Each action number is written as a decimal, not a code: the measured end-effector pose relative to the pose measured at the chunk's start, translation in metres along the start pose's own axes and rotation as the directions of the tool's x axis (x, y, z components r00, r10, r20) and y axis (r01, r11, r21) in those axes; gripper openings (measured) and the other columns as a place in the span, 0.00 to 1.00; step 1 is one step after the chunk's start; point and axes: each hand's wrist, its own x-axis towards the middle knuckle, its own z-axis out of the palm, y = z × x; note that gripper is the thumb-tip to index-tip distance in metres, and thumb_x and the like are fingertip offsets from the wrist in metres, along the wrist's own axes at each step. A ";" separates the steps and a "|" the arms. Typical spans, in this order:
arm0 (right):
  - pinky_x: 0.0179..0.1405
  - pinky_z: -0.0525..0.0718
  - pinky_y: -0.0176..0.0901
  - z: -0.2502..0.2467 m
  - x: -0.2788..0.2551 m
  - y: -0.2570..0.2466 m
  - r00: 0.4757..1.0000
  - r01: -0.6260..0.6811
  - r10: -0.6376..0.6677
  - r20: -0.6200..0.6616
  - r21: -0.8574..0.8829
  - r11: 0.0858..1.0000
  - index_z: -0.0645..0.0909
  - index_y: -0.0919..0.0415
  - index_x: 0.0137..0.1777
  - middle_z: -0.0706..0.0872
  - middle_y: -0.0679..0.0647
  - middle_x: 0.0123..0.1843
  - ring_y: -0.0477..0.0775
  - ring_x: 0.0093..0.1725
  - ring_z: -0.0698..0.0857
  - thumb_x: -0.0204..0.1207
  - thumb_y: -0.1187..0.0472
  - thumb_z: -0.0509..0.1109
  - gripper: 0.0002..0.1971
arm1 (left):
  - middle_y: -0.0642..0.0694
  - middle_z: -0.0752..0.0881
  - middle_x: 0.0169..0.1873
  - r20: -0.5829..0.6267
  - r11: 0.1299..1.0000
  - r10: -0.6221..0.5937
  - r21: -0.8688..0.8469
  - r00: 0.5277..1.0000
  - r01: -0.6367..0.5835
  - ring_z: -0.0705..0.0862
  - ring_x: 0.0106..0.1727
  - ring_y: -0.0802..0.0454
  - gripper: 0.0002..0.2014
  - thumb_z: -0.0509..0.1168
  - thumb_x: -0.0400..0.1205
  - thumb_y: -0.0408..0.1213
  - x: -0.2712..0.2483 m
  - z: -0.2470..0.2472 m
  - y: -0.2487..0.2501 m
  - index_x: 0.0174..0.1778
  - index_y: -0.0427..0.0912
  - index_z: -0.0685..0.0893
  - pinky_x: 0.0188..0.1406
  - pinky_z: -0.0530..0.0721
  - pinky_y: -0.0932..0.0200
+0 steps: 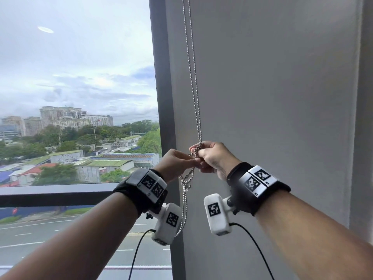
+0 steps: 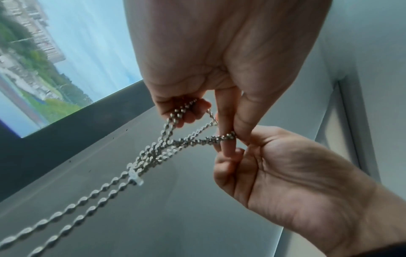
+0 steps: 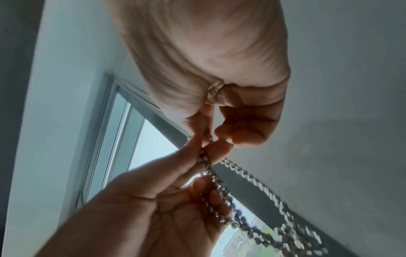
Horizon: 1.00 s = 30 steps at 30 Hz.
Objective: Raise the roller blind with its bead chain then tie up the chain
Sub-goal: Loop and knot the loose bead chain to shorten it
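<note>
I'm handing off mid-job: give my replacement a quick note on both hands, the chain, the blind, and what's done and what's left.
Left hand: pinches strands of the silver metal bead chain and hooks more in its curled fingers.
Right hand: pinches the same chain, right against the left hand's fingertips.
Chain: two strands hang down beside the dark window frame; a loose tangle with a small clear plastic connector sits just below the hands.
Done: window glass is uncovered, so the blind looks raised.
Left: finish and tighten the knot.
</note>
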 end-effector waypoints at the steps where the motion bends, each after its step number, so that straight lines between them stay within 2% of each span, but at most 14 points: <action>1: 0.28 0.81 0.40 0.002 0.000 0.001 1.000 -0.025 0.025 0.000 0.083 0.996 0.86 0.55 0.45 0.85 0.53 0.32 0.47 0.24 0.79 0.81 0.70 0.62 0.14 | 0.55 0.78 0.11 -0.019 0.999 -0.001 0.032 1.000 0.002 0.64 0.15 0.62 0.14 0.72 0.74 0.39 0.000 0.000 0.000 0.48 0.31 0.89 0.17 0.61 0.71; 3: 0.33 0.81 0.41 0.006 0.001 0.002 0.998 -0.064 0.062 0.014 0.219 0.974 0.85 0.55 0.45 0.89 0.54 0.35 0.49 0.28 0.82 0.82 0.69 0.63 0.12 | 0.54 0.84 0.16 -0.034 0.999 -0.002 0.047 0.999 0.003 0.69 0.19 0.65 0.15 0.73 0.72 0.42 -0.001 0.000 -0.001 0.47 0.34 0.90 0.22 0.67 0.72; 5: 0.27 0.80 0.37 0.007 0.003 0.002 0.995 -0.102 0.095 0.037 0.352 0.930 0.82 0.56 0.47 0.91 0.55 0.31 0.47 0.23 0.85 0.83 0.70 0.60 0.11 | 0.47 0.88 0.26 -0.022 1.000 -0.007 0.028 1.000 0.008 0.71 0.26 0.58 0.16 0.75 0.69 0.46 0.000 -0.003 -0.001 0.40 0.35 0.91 0.28 0.68 0.63; 7: 0.21 0.81 0.35 0.007 0.005 0.001 0.991 -0.136 0.128 0.049 0.478 0.868 0.80 0.60 0.48 0.87 0.53 0.23 0.45 0.18 0.82 0.84 0.71 0.57 0.11 | 0.46 0.73 0.19 -0.032 0.999 -0.049 0.008 0.998 0.049 0.64 0.23 0.54 0.24 0.78 0.64 0.49 -0.002 -0.005 -0.001 0.35 0.28 0.87 0.26 0.58 0.58; 8: 0.23 0.83 0.37 0.007 0.006 0.001 0.989 -0.147 0.136 0.059 0.513 0.846 0.80 0.61 0.46 0.83 0.51 0.20 0.45 0.18 0.81 0.84 0.70 0.56 0.12 | 0.46 0.68 0.19 -0.040 0.996 -0.085 -0.021 0.996 0.085 0.61 0.23 0.53 0.27 0.78 0.60 0.50 -0.001 -0.007 -0.001 0.36 0.25 0.85 0.26 0.56 0.57; 10: 0.30 0.86 0.43 0.004 0.006 0.003 0.990 -0.144 0.116 0.085 0.537 0.831 0.80 0.63 0.44 0.74 0.49 0.17 0.47 0.18 0.77 0.83 0.70 0.54 0.13 | 0.47 0.68 0.21 -0.026 0.984 -0.126 -0.130 0.992 0.122 0.61 0.23 0.52 0.23 0.75 0.61 0.45 -0.001 -0.010 0.001 0.38 0.25 0.86 0.26 0.57 0.59; 13: 0.23 0.77 0.40 -0.001 -0.002 0.008 0.993 -0.083 0.038 0.115 0.414 0.907 0.81 0.62 0.47 0.67 0.47 0.18 0.48 0.17 0.66 0.84 0.68 0.54 0.13 | 0.46 0.72 0.22 -0.043 0.968 -0.144 -0.212 0.989 0.132 0.62 0.20 0.53 0.06 0.67 0.69 0.30 -0.001 -0.015 0.007 0.37 0.32 0.87 0.23 0.59 0.63; 15: 0.17 0.65 0.35 -0.003 -0.006 0.013 0.987 0.038 -0.071 0.143 0.225 0.974 0.82 0.59 0.47 0.67 0.47 0.19 0.47 0.17 0.61 0.84 0.66 0.56 0.13 | 0.44 0.74 0.24 -0.097 0.985 -0.135 -0.122 0.986 0.123 0.64 0.15 0.56 0.04 0.65 0.70 0.25 0.001 -0.020 0.012 0.36 0.36 0.83 0.18 0.60 0.70; 19: 0.15 0.65 0.35 -0.006 -0.007 0.018 0.947 0.298 -0.277 0.164 -0.119 0.947 0.84 0.57 0.47 0.76 0.43 0.21 0.42 0.16 0.67 0.83 0.66 0.60 0.11 | 0.45 0.78 0.23 -0.095 0.977 -0.120 0.163 0.988 0.135 0.69 0.10 0.62 0.03 0.67 0.71 0.26 0.001 -0.029 0.016 0.39 0.34 0.84 0.11 0.64 0.72; 21: 0.23 0.67 0.25 -0.008 -0.003 0.017 0.925 0.375 -0.345 0.159 -0.232 0.898 0.83 0.56 0.43 0.79 0.36 0.18 0.35 0.18 0.74 0.82 0.68 0.61 0.12 | 0.46 0.77 0.21 -0.060 0.943 -0.145 0.293 0.988 0.156 0.68 0.09 0.62 0.06 0.70 0.72 0.32 -0.001 -0.032 0.012 0.39 0.32 0.84 0.11 0.65 0.72; 23: 0.26 0.70 0.23 -0.010 0.000 0.016 0.923 0.381 -0.348 0.164 -0.265 0.886 0.82 0.53 0.39 0.80 0.31 0.19 0.29 0.21 0.77 0.82 0.69 0.62 0.14 | 0.49 0.75 0.15 -0.016 0.885 -0.226 0.414 0.974 0.212 0.68 0.09 0.60 0.09 0.71 0.72 0.37 -0.003 -0.035 0.008 0.31 0.35 0.84 0.13 0.66 0.71; 25: 0.25 0.70 0.23 -0.012 0.003 0.016 0.929 0.367 -0.335 0.156 -0.284 0.886 0.82 0.55 0.39 0.79 0.33 0.19 0.34 0.22 0.76 0.81 0.69 0.62 0.13 | 0.49 0.73 0.11 0.016 0.815 -0.340 0.504 0.940 0.286 0.70 0.10 0.56 0.12 0.71 0.71 0.38 -0.007 -0.037 0.005 0.25 0.37 0.81 0.12 0.70 0.68; 28: 0.18 0.69 0.24 -0.016 0.000 0.014 0.942 0.336 -0.318 0.108 -0.281 0.899 0.82 0.58 0.43 0.78 0.36 0.17 0.35 0.20 0.75 0.81 0.69 0.60 0.12 | 0.46 0.75 0.15 0.008 0.739 -0.414 0.587 0.910 0.331 0.76 0.11 0.54 0.13 0.70 0.72 0.34 -0.012 -0.038 -0.001 0.23 0.35 0.79 0.11 0.76 0.64; 30: 0.14 0.65 0.29 -0.017 -0.001 0.014 0.958 0.285 -0.270 0.095 -0.214 0.934 0.82 0.58 0.44 0.76 0.41 0.20 0.39 0.16 0.71 0.82 0.69 0.58 0.12 | 0.46 0.77 0.16 0.023 0.754 -0.426 0.561 0.904 0.341 0.78 0.13 0.54 0.13 0.68 0.75 0.33 -0.012 -0.039 -0.005 0.24 0.35 0.79 0.13 0.79 0.61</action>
